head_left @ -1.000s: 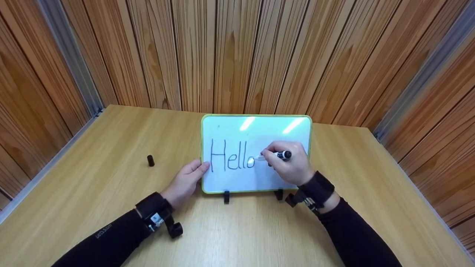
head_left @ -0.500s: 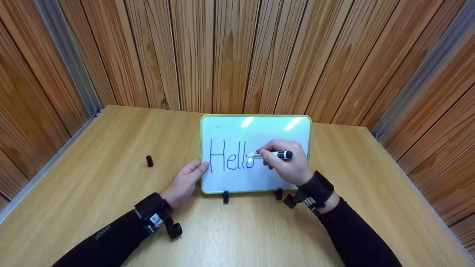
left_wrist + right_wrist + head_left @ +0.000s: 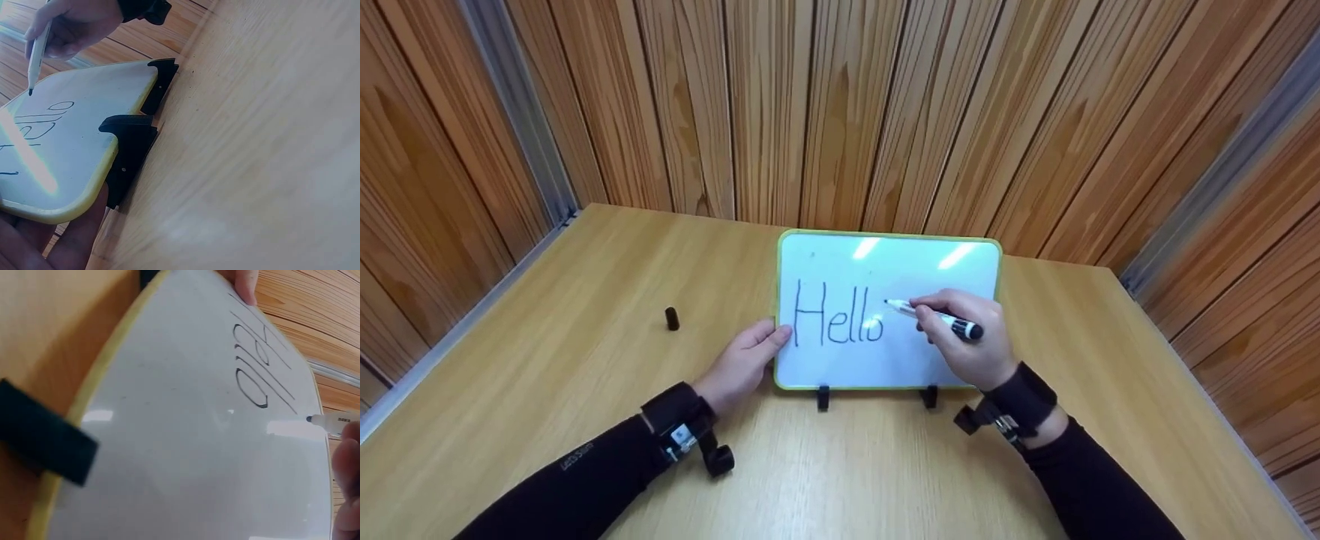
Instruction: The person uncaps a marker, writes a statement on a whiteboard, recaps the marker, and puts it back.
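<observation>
I am bracing the whiteboard [image 3: 885,262] with my left hand [image 3: 739,365], thumb on its edge, while my right hand [image 3: 975,341] is pinching the marker [image 3: 941,319]; light, even strokes should keep the board from rocking on its feet.

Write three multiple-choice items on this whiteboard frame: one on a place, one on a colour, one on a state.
1. Where does the marker cap stand?
A. On the table left of the whiteboard
B. On the marker
C. In the left hand

2. What colour is the whiteboard rim?
A. Red
B. Yellow-green
C. Black

3. What is the right hand doing?
A. Lying flat on the table
B. Gripping the marker
C. Holding the cap

Key: 1 A, the cap stands alone on the table. 2 B, the rim shows yellow-green in all views. 3 B, fingers curl round the marker while the left hand touches the board's left edge.
</observation>
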A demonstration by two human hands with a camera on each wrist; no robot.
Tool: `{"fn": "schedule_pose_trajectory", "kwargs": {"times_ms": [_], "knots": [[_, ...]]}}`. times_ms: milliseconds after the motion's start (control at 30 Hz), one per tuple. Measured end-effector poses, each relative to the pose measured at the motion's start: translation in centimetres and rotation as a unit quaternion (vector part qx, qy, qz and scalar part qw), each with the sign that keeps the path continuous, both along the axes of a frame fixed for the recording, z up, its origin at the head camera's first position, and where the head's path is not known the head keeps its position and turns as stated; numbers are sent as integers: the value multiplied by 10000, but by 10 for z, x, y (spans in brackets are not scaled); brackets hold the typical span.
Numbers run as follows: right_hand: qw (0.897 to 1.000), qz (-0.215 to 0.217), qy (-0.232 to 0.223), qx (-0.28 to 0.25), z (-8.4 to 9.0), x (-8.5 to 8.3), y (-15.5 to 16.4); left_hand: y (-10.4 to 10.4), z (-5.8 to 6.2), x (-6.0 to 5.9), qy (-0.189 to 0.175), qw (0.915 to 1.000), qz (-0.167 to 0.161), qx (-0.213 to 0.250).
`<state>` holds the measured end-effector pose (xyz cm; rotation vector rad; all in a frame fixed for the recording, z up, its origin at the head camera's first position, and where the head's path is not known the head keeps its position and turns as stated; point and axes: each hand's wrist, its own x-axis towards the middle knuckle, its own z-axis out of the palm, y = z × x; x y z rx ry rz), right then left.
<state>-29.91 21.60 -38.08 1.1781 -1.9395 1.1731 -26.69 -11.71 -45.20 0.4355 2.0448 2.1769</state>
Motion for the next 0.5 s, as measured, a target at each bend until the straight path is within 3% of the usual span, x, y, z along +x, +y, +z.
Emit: {"fn": "schedule_pose_trajectory", "kwargs": {"times_ms": [233,500], "knots": [[9995,-181,-228,-144,-9,2,14,0,2,-2,-57,10000,-31,-61],[9994,-224,-254,-32,-5,0,18,-5,1,0,-227,9997,37,-111]]}}
